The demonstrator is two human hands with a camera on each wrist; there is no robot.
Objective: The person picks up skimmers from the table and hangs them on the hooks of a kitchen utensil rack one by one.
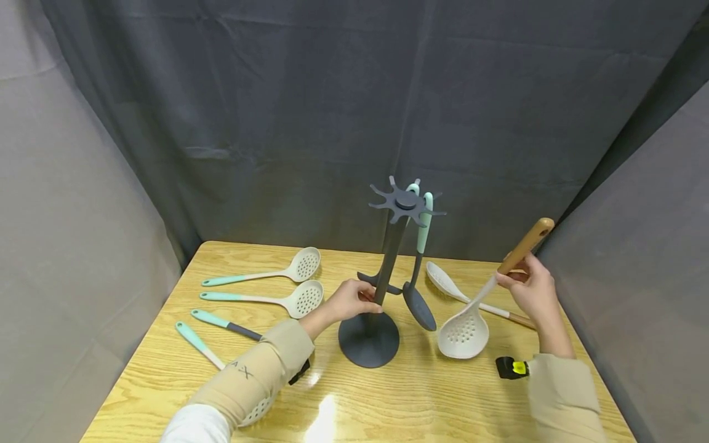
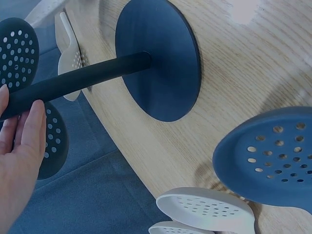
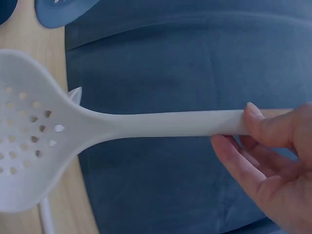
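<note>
A dark utensil stand [image 1: 368, 351] with a round base and a star of hooks on top stands upright on the table. My left hand [image 1: 354, 299] grips its post low down, thumb and fingers around it. From the hooks hang two dark skimmers [image 1: 419, 307] with mint handles, their holes visible in the left wrist view. To the right of the stand, my right hand [image 1: 534, 292] pinches a white skimmer [image 1: 464, 335] with a wooden handle near where handle and white shaft meet. Its perforated bowl points down, and the handle slants up to the right.
Another white skimmer [image 1: 443, 280] with a wooden handle lies behind the held one. Several mint-handled skimmers lie at the left, two white ones [image 1: 306, 298] toward the back; my left arm partly covers a dark-shafted one [image 1: 244, 331]. Grey curtains [image 1: 310, 123] surround the wooden table [image 1: 421, 400].
</note>
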